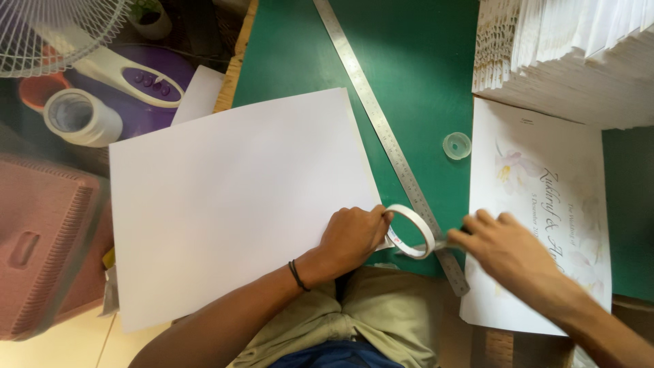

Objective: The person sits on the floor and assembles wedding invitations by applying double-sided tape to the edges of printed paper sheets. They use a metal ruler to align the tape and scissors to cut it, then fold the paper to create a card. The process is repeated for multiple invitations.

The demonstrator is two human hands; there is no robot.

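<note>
Left hand (pixel 354 235) clenched round a white tape roll (pixel 412 230), down by the steel ruler (pixel 392 146) on the green counter (pixel 415 61). Right hand (pixel 507 249) pinching the pulled-out tape end. Light, stiff ring, sticky strip; probably best gripped by the rim.

white printed card (pixel 545 204) with pale floral design, laid at right on green mat, stacked white cards (pixel 579 48) far right
</note>
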